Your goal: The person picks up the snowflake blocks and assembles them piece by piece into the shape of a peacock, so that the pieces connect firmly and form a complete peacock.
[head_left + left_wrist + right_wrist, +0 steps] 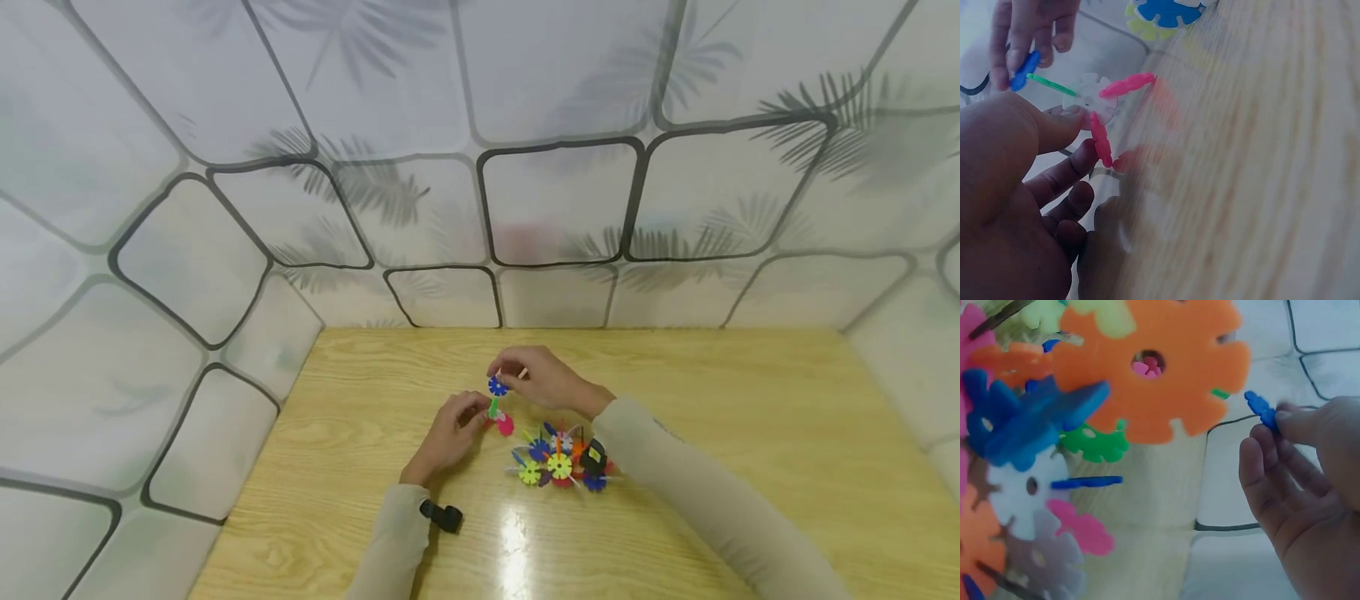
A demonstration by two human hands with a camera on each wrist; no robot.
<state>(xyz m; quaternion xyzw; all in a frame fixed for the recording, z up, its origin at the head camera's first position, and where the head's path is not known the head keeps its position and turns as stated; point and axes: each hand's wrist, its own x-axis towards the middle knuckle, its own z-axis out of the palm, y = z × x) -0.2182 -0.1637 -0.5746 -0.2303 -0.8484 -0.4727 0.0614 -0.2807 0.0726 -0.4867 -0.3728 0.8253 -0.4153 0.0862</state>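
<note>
My left hand pinches a small assembly of notched plastic discs between thumb and fingertips. In the left wrist view a white snowflake disc forms its centre, with two pink discs and a green disc standing out edge-on. Above it my right hand pinches a blue disc between thumb and fingers. The blue disc meets the green disc's outer end; whether their slots are engaged I cannot tell. In the right wrist view, a large orange disc close to the camera covers most of the left hand's assembly.
A cluster of joined discs in yellow, blue, orange, white and other colours lies on the wooden table, just below the right wrist. A patterned curtain hangs behind the table's far edge and along its sides.
</note>
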